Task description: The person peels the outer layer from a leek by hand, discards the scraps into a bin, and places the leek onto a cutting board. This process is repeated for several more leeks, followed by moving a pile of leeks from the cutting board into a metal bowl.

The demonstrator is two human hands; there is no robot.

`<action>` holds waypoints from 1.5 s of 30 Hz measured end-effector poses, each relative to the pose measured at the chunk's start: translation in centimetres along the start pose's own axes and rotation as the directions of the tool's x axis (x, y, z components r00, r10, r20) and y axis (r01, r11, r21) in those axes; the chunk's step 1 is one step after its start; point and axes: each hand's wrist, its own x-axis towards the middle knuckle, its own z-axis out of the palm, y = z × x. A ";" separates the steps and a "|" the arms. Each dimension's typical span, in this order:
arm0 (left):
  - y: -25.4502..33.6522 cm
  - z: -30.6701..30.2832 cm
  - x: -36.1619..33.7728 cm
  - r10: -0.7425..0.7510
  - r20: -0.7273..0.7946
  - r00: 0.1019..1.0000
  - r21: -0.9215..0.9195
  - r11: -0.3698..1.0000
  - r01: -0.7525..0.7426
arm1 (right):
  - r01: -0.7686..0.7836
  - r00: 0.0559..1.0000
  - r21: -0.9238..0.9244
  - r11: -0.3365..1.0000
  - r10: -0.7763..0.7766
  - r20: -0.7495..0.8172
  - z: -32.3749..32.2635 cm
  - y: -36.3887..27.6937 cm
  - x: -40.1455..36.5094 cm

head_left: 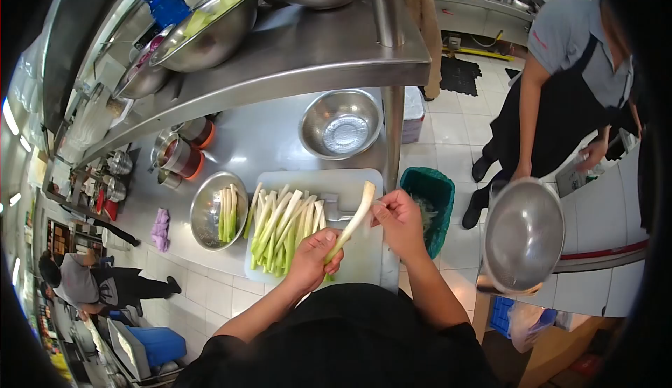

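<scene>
On the cutting board (360, 254), stalks (283, 230) are piled. To the board's left a bowl (204, 221) is set, with more stalks (228, 213) laid in it. Behind the board a basin (313, 128) is placed; to the board's right a bin (439, 228) is positioned.

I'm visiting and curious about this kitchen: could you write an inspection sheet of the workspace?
Surface: metal table, white cutting board
Job's things: white-green stalks piled on the board; more in a steel bowl
Clutter: purple bundle near the table's edge; steel basin behind the board
Hands: left hand grips one stalk; right hand beside its pale end, contact unclear
Cables: nothing seen on the table
Surroundings: green-lined bin right of the board; co-worker with a large bowl
</scene>
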 end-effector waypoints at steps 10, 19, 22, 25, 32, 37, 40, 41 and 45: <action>0.2 0.4 0.0 0.097 -0.069 0.993 0.133 0.987 -0.087 | -0.012 0.997 0.063 0.998 0.007 0.073 0.9 -0.3 0.4; 0.2 -0.6 -0.7 0.097 0.049 0.994 0.087 0.991 -0.101 | 0.207 0.948 -0.183 0.961 -0.243 -0.207 -2.5 -0.8 2.7; 0.3 -0.5 -0.7 0.066 0.053 0.996 0.027 0.997 -0.068 | 0.128 0.981 -0.081 0.989 -0.138 -0.138 -3.0 -2.0 2.5; 0.2 -0.3 -0.5 0.042 0.056 0.998 -0.002 0.999 -0.042 | 0.021 1.000 0.015 1.000 -0.021 0.016 -1.6 -2.7 1.6; 0.3 -0.2 -0.6 0.065 0.032 0.997 0.187 0.980 -0.070 | -0.023 0.995 0.057 0.998 0.018 0.096 -0.3 -2.9 0.9; 0.4 0.0 -0.5 0.067 0.017 0.998 0.260 0.963 -0.070 | -0.019 0.996 0.016 1.000 0.017 0.092 -0.5 -2.8 1.0; 0.5 0.2 -0.6 0.060 0.017 0.998 0.291 0.955 -0.062 | -0.005 0.998 0.009 1.000 0.004 0.062 -0.4 -2.6 0.8; 0.5 0.3 -0.6 0.060 0.014 0.998 0.324 0.944 -0.062 | -0.002 0.999 0.013 1.000 0.002 0.043 -0.4 -2.4 0.8; 0.6 0.4 -0.6 0.065 0.013 0.998 0.373 0.925 -0.065 | 0.016 1.000 -0.004 1.000 -0.016 -0.005 0.0 -1.6 0.8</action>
